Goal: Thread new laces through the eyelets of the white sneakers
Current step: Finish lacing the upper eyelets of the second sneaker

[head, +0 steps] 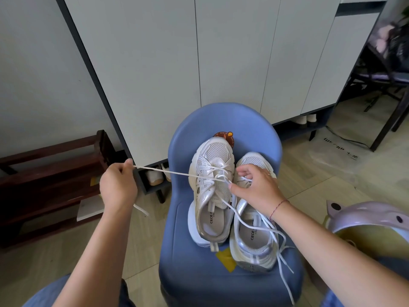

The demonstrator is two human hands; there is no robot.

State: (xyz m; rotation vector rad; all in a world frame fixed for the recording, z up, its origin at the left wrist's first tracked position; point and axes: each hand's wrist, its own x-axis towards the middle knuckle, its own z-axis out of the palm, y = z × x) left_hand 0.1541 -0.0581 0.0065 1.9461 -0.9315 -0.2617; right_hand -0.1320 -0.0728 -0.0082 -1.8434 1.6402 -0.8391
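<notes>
i see open floor (143,240) left of the blue chair (210,284), though the taut lace (163,171) stretches across above it, the wooden rack (48,178) bounds it, the cabinet (221,63) walls off the back and a pink object (363,214) crowds the right.

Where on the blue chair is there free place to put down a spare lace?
Bare seat lies front-left, between the left sneaker, the yellow sticker and its left edge. The right side is crowded: the right sneaker and loose laces cover it.
</notes>
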